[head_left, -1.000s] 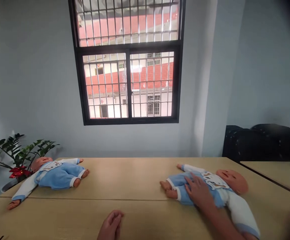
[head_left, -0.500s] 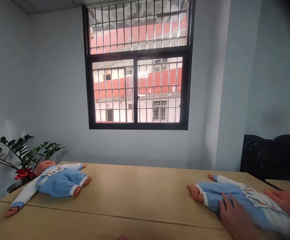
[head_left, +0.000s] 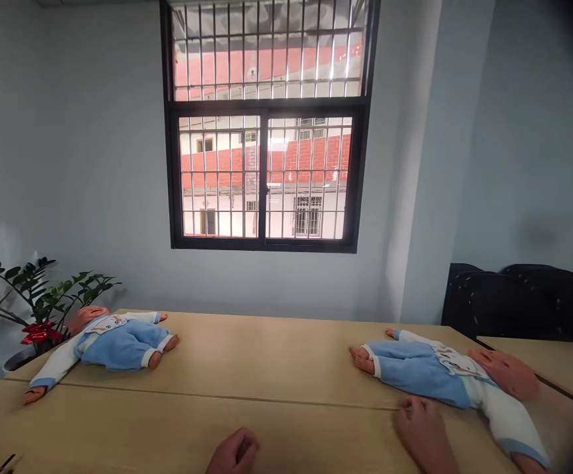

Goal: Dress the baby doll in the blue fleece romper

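Observation:
Two baby dolls in blue and white outfits lie on their backs on the wooden table (head_left: 267,355). The right-hand doll (head_left: 415,368) has its head toward the right and its feet toward the middle. Just in front of its blue trousers rests my right hand (head_left: 423,431), fingers curled in, with nothing visible in them. My left hand (head_left: 234,453) is at the bottom centre, loosely closed and apart from both dolls; no object shows in it. The left-hand doll (head_left: 121,345) lies with arms spread, away from both hands.
A potted plant (head_left: 44,296) with red ribbon stands beyond the table's left end. Black chairs (head_left: 514,299) and another table (head_left: 548,362) are at the right. A barred window (head_left: 264,178) is in the wall ahead. A small dark thin object (head_left: 6,463) lies bottom left.
My right hand has come off the right-hand doll's trousers toward me, and its fingers have curled. My left hand has risen further into view. The view has shifted slightly right and down.

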A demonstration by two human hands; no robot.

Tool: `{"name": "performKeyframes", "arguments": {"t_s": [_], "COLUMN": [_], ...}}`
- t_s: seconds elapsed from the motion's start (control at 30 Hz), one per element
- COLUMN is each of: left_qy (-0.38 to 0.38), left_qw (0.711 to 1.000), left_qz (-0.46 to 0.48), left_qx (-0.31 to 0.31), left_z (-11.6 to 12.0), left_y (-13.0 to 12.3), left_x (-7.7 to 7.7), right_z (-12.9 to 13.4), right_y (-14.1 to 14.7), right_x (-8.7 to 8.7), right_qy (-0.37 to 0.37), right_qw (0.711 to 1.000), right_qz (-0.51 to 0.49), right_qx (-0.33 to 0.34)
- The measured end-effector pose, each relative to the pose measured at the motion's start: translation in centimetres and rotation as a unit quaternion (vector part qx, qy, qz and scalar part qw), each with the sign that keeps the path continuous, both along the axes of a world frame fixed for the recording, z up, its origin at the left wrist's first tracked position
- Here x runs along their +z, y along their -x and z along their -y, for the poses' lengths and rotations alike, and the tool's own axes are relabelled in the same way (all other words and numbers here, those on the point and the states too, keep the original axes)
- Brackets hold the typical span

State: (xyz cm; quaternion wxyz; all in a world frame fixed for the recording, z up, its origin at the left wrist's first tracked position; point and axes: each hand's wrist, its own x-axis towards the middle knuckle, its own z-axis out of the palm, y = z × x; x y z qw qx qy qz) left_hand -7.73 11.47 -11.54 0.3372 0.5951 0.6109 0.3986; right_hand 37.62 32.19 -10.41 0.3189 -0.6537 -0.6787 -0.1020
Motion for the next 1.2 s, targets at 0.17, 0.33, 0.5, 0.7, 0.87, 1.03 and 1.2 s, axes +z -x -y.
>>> {"name": "performKeyframes", "arguments": {"t_s": [0.17,0.33,0.5,0.7,0.87,1.03,1.2], "left_qy": [-0.027,-0.037,-0.043,-0.058,-0.061,-0.054,-0.050], "left_qw": [0.999,0.999,0.998,0.998,0.997,0.998,0.999], "left_qz": [0.023,0.036,0.034,0.034,0.037,0.019,0.016], "left_qx": [0.012,0.003,0.002,0.005,0.007,0.004,0.001], "left_z": [1.9,2.7,3.2,3.3,3.1,2.9,3.0], "left_y": [-1.1,-1.2,-1.1,-1.4,-1.5,-1.5,-1.6], "left_x": [2.1,2.6,3.1,2.8,2.4,2.4,2.6], "right_z": [5.0,8.6,10.6,11.4,11.3,11.0,10.7], "right_y": [2.8,4.0,4.2,4.3,4.2,4.0,3.8], "right_x": [0.9,1.7,2.0,2.1,2.2,1.9,1.5], "right_qy": [0.086,0.122,0.119,0.133,0.127,0.114,0.106], "right_qw": [0.994,0.987,0.984,0.981,0.982,0.982,0.982], "right_qz": [0.048,0.013,-0.027,-0.028,-0.037,-0.057,-0.068], "right_qx": [0.050,0.105,0.130,0.141,0.136,0.139,0.142]}}
